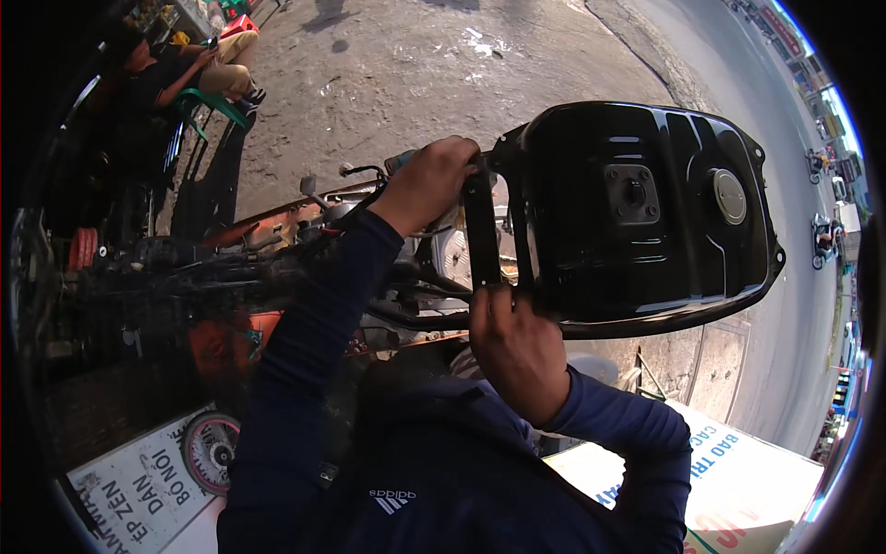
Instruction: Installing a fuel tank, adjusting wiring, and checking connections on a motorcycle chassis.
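A glossy black fuel tank (591,249) with a round silver cap (729,196) and a bolted square plate (633,192) lies to the right, above the stripped motorbike frame (420,319). At its left side is a flat black metal bracket (481,231) with crossbars. My left hand (434,183) is closed around the bracket's far end, its fingertips mostly hidden. The near end is in my right hand (519,351), whose fingers curl over the bar close to the tank's corner. Whether either hand also holds a bolt or other small part, I cannot tell.
Orange body panels (277,222) and dark motorbike parts extend left. A person sits on a green chair (214,103) at the far left. A pink-rimmed wheel (210,452) and signboards (138,485) are at the near left. A road (784,369) with motorbikes runs along the right.
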The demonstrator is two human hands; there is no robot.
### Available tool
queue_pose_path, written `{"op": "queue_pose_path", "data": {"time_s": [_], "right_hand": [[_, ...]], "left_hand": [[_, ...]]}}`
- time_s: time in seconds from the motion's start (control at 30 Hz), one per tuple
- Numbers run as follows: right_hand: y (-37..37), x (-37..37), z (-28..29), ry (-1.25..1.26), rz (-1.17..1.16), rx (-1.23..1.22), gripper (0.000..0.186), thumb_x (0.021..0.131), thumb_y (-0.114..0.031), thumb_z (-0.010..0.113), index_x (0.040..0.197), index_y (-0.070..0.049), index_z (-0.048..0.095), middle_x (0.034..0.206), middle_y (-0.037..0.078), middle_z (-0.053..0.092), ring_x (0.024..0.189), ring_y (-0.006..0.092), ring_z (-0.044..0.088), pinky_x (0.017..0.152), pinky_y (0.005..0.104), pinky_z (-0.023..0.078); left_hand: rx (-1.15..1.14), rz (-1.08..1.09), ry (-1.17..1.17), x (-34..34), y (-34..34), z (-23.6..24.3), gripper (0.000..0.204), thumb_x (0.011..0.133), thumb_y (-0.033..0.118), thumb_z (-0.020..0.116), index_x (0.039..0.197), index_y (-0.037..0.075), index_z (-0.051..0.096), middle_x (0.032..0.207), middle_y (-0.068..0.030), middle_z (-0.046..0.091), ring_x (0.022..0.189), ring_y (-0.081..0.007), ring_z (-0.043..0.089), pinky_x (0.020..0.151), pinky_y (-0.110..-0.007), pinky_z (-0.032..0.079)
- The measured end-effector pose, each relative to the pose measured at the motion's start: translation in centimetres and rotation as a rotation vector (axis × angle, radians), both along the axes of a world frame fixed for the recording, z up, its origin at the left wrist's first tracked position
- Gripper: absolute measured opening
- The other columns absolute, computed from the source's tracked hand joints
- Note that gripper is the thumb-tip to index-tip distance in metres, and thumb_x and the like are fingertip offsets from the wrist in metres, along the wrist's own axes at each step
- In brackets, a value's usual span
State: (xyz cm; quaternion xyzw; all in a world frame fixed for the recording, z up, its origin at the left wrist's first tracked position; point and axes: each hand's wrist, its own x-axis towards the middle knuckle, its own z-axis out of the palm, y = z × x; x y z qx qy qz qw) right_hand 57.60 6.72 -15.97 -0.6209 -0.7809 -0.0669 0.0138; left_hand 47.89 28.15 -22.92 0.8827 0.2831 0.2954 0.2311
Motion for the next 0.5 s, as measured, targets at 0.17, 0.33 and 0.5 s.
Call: {"op": "queue_pose_path", "data": {"time_s": [0.17, 0.33, 0.5], "right_hand": [[1.0, 0.9, -0.4, -0.263, 0.294, -0.363, 0.013, 0.074, -0.011, 0.057, 0.078, 0.0, 0.062, 0.075, 0.011, 0.056, 0.066, 0.0255, 0.056, 0.058, 0.038, 0.045], [0.9, 2.0, -1.4, 0.029, 0.379, -0.145, 0.01, 0.076, -0.009, 0.057, 0.074, 0.0, 0.061, 0.075, 0.013, 0.055, 0.065, 0.026, 0.058, 0.058, 0.0378, 0.047], [1.5, 1.5, -1.2, 0.1, 0.212, -0.226, 0.008, 0.077, -0.008, 0.058, 0.076, -0.001, 0.061, 0.078, 0.014, 0.054, 0.069, 0.0274, 0.062, 0.062, 0.0396, 0.052]], "left_hand": [[0.055, 0.037, 0.136, 0.7, -0.1, 0.3, 0.018, 0.082, 0.008, 0.065, 0.096, 0.001, 0.057, 0.093, -0.0179, 0.057, 0.092, -0.0358, 0.061, 0.082, -0.042, 0.052], [0.051, 0.111, 0.113, 1.6, -0.4, 0.5, 0.024, 0.08, 0.015, 0.069, 0.093, -0.002, 0.057, 0.093, -0.02, 0.058, 0.092, -0.0375, 0.061, 0.082, -0.043, 0.051], [-0.02, 0.093, 0.061, 1.9, 0.7, 0.7, 0.026, 0.08, 0.018, 0.071, 0.087, -0.004, 0.058, 0.088, -0.021, 0.057, 0.085, -0.0371, 0.059, 0.076, -0.042, 0.048]]}}
